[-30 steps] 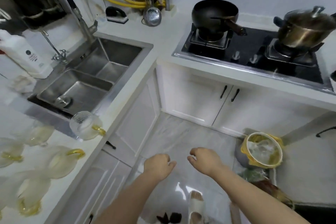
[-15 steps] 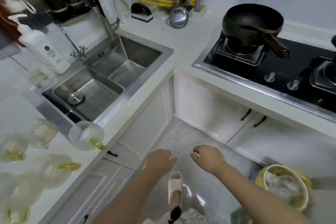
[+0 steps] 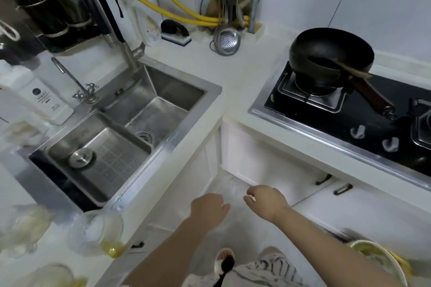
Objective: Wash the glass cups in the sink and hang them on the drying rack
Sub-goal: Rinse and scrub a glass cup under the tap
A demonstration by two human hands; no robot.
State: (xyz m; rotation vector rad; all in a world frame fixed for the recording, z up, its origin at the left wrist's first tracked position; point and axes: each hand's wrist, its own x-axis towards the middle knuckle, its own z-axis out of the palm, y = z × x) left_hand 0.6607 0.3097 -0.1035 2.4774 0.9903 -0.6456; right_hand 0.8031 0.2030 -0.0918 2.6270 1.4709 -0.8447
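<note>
Though basket-fitted, sink (image 3: 193,109) (otherwise bare)

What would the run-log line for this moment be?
left hand: empty | right hand: empty | sink: no cups | nearest cup: on counter, unwashed

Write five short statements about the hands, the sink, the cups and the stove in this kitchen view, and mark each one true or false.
1. Both hands, the left hand and the right hand, hold nothing. True.
2. A glass cup stands inside the stainless steel sink. False: the sink holds no cup; the nearest clear glass cup with a yellow handle sits on the white counter.
3. The black wok with a brown handle sits on the black gas stove. True.
4. Water runs from the steel faucet. False: no stream is visible.
5. The white soap bottle stands right of the stove. False: it stands left of the sink.
</note>
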